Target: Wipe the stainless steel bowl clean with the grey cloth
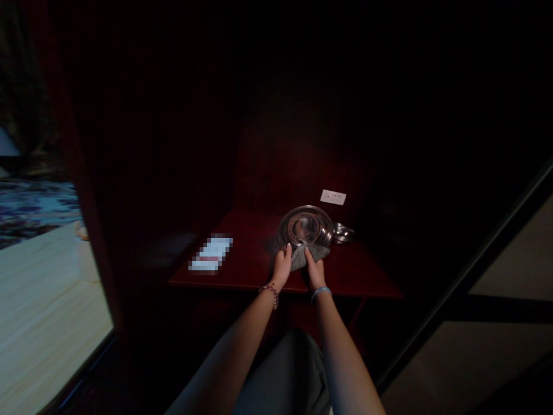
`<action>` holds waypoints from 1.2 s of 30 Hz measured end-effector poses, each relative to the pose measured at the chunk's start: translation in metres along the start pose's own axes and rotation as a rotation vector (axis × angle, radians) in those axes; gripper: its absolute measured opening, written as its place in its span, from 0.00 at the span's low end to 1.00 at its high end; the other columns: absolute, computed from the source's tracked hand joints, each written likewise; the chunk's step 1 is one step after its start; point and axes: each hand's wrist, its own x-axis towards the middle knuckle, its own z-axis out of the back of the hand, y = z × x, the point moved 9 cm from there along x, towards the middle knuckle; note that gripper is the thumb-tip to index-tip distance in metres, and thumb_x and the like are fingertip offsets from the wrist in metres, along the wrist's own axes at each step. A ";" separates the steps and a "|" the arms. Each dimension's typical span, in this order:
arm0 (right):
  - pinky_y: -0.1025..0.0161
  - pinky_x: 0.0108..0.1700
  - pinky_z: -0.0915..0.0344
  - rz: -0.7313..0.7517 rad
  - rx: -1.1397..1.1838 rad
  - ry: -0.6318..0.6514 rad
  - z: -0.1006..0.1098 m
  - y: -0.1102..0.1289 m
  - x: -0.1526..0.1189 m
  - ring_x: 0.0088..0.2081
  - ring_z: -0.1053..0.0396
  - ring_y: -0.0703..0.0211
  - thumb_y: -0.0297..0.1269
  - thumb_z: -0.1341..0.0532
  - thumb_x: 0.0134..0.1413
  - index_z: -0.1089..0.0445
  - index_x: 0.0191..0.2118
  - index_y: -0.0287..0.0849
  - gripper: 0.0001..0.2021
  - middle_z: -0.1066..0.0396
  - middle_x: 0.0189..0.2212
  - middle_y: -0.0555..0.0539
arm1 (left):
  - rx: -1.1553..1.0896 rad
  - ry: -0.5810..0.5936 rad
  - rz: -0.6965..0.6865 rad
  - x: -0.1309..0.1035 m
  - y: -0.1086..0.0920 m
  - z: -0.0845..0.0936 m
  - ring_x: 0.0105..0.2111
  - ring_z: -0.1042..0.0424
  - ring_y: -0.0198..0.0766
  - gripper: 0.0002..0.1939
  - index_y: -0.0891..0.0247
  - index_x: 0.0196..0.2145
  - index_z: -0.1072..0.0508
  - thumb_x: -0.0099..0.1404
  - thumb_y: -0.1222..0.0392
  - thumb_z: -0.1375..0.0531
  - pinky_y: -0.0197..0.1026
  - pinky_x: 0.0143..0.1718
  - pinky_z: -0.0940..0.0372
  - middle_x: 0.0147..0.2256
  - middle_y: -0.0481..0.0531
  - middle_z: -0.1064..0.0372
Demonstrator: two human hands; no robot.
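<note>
A round, shiny stainless steel basin (306,226) is tilted up over the dark red shelf, its inner face toward me. At its near left rim, my left hand (283,266) is closed, thumb on top and the other fingers hidden underneath. My right hand (315,270) pinches a grey cloth (299,259) against the near rim, thumb over the cloth. The cloth spreads between both hands and sticks out to the right. Just behind the basin on the right sits a smaller steel bowl (343,233).
The dark red shelf (242,276) lies between dark side panels. A white socket plate (333,197) is on the back wall. A pixelated pale rectangle (211,252) lies at the shelf's left. Beyond the left panel is a pale wood-grain surface (52,311).
</note>
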 end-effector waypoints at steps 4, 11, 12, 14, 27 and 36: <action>0.59 0.51 0.32 0.011 0.002 0.003 0.000 0.000 0.000 0.47 0.26 0.54 0.49 0.33 0.45 0.25 0.46 0.36 0.25 0.21 0.43 0.46 | -0.011 0.006 0.009 0.000 0.000 -0.001 0.33 0.26 0.43 0.20 0.64 0.27 0.26 0.66 0.48 0.48 0.40 0.38 0.33 0.29 0.59 0.24; 0.59 0.49 0.31 -0.001 0.006 -0.032 0.005 0.000 0.000 0.44 0.24 0.53 0.47 0.32 0.44 0.23 0.43 0.37 0.22 0.20 0.39 0.45 | -0.019 0.024 0.024 0.001 0.006 -0.002 0.38 0.25 0.44 0.18 0.64 0.29 0.25 0.66 0.49 0.47 0.41 0.42 0.33 0.32 0.58 0.23; 0.59 0.49 0.31 -0.001 0.008 -0.037 0.005 0.000 0.000 0.44 0.24 0.54 0.46 0.32 0.44 0.23 0.43 0.37 0.21 0.20 0.39 0.45 | -0.016 0.021 0.021 0.001 0.006 -0.002 0.39 0.25 0.44 0.18 0.65 0.30 0.25 0.66 0.50 0.46 0.42 0.43 0.33 0.33 0.59 0.23; 0.59 0.49 0.31 -0.005 0.015 -0.044 0.006 -0.001 0.000 0.44 0.24 0.54 0.46 0.32 0.44 0.23 0.43 0.37 0.21 0.20 0.38 0.46 | -0.014 0.018 0.011 0.001 0.006 -0.002 0.40 0.25 0.45 0.16 0.67 0.32 0.24 0.65 0.51 0.45 0.43 0.44 0.33 0.35 0.61 0.22; 0.60 0.48 0.30 -0.022 0.012 -0.041 0.007 -0.008 0.003 0.43 0.24 0.53 0.48 0.33 0.45 0.23 0.42 0.35 0.22 0.20 0.39 0.45 | 0.048 -0.023 0.031 0.000 0.008 0.002 0.39 0.24 0.47 0.11 0.68 0.31 0.25 0.62 0.55 0.38 0.44 0.42 0.32 0.36 0.62 0.22; 0.60 0.49 0.31 -0.020 -0.003 -0.019 0.006 -0.008 0.003 0.46 0.25 0.52 0.48 0.33 0.46 0.23 0.43 0.38 0.22 0.21 0.43 0.45 | 0.082 -0.010 0.037 0.002 0.013 0.001 0.37 0.24 0.45 0.14 0.69 0.31 0.26 0.61 0.52 0.40 0.42 0.39 0.33 0.34 0.61 0.23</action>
